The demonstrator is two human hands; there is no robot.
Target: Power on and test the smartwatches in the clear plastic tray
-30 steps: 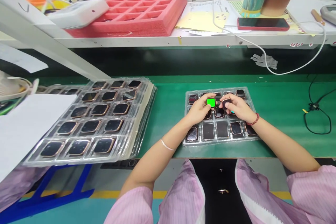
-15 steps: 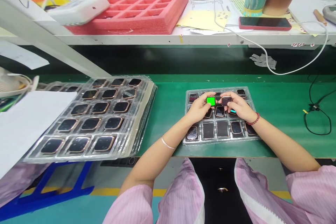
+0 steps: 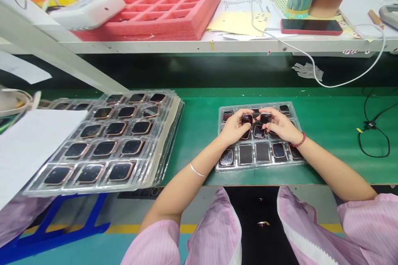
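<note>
Trays (image 3: 163, 140) of square-faced watches are lying stacked on the left of the green bench (image 3: 199, 132). Next along, the left hand (image 3: 234, 127) is pinching one dark-faced watch (image 3: 246, 118) between thumb and fingers, the thumb overlapping the screen's lower part. That screen is no longer glowing green as it was a moment ago, and a cyan light below the right hand is also missing; this is probably leaving nothing lit to inspect on either held piece. The left piece is sitting at the fingertips, over the clear tray (image 3: 248, 166). Just to its right, apart from it, a second dark watch (image 3: 265, 118) is sitting in the right hand (image 3: 283, 127), whose fingers are holding its upper edge while the thumb is staying near the lower corner.
</note>
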